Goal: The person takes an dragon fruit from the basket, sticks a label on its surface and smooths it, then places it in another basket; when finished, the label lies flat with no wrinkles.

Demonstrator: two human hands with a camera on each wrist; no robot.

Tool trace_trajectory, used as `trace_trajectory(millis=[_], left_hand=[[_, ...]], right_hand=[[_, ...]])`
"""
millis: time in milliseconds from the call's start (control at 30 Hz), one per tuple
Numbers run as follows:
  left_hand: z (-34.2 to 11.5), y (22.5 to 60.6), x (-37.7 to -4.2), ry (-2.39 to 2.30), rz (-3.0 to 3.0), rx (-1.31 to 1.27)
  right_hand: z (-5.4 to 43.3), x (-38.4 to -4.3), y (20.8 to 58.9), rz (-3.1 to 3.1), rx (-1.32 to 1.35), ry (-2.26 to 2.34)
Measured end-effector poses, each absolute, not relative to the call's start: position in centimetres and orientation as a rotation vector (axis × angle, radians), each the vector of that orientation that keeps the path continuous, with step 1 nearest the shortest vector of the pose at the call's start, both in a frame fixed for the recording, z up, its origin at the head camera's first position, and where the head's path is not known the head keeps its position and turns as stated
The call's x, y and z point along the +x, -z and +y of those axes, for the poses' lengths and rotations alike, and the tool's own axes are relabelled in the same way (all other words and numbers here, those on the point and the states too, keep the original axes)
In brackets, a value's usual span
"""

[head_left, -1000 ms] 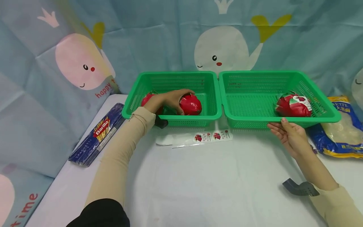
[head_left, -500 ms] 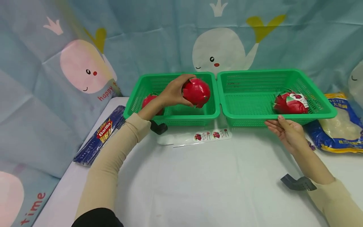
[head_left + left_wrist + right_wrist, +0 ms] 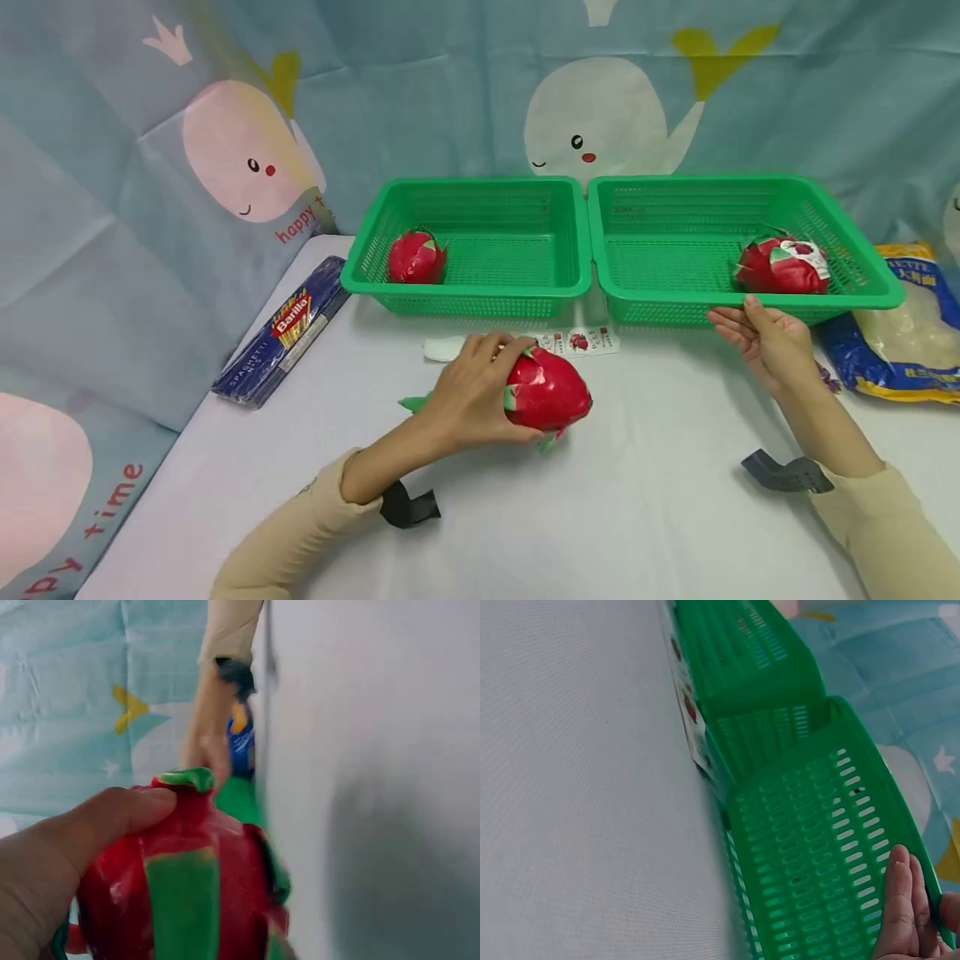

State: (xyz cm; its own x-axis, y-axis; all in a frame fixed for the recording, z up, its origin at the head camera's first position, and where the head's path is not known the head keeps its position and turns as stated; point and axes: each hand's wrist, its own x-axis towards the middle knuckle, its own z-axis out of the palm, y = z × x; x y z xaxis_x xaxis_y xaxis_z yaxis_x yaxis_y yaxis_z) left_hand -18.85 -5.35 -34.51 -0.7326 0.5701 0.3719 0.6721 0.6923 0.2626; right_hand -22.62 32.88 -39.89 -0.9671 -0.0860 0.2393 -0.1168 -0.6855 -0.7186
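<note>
My left hand [image 3: 480, 392] grips a red dragon fruit [image 3: 551, 390] with green scales, above the white table in front of the left green basket [image 3: 472, 290]. The left wrist view shows the thumb pressed over the fruit's top near a green scale. Another dragon fruit [image 3: 416, 258] lies at the left end of that basket. With thumb over the rim and fingers against the outer wall, my right hand [image 3: 772, 346] pinches the front edge of the right green basket [image 3: 667, 297]. Inside this one, at its right end, lies a dragon fruit [image 3: 780, 268] bearing a white label.
A strip of dragon fruit stickers [image 3: 588, 342] lies before the baskets, partly behind my left hand. A blue spaghetti pack [image 3: 281, 333] is at the left, a blue and yellow bag [image 3: 911, 333] at the right. A patterned curtain [image 3: 420, 108] hangs behind.
My left hand has lifted the dragon fruit out of the left basket and brought it toward me over the table. My right hand stays at the right basket's rim.
</note>
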Motion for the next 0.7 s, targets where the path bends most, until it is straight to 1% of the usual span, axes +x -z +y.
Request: trace_trajectory(millis=[200, 433, 600, 700], left_hand=[[-3.8, 37.7, -18.8, 0.543, -2.811, -0.941], [-3.8, 38.5, -19.2, 0.624, -2.825, -0.97], [-5.3, 38.4, -20.0, 0.903, -2.829, -0.981], [-6.5, 38.1, -21.3, 1.166, -2.8, -1.023]], right_hand=[[33.0, -22.7, 40.1, -1.251, 0.415, -2.8], [32.7, -22.8, 40.1, -1.235, 0.382, -2.798], [32.5, -22.6, 39.9, -1.281, 0.315, -2.794], [32.3, -22.2, 39.6, -1.412, 0.297, -2.748]])
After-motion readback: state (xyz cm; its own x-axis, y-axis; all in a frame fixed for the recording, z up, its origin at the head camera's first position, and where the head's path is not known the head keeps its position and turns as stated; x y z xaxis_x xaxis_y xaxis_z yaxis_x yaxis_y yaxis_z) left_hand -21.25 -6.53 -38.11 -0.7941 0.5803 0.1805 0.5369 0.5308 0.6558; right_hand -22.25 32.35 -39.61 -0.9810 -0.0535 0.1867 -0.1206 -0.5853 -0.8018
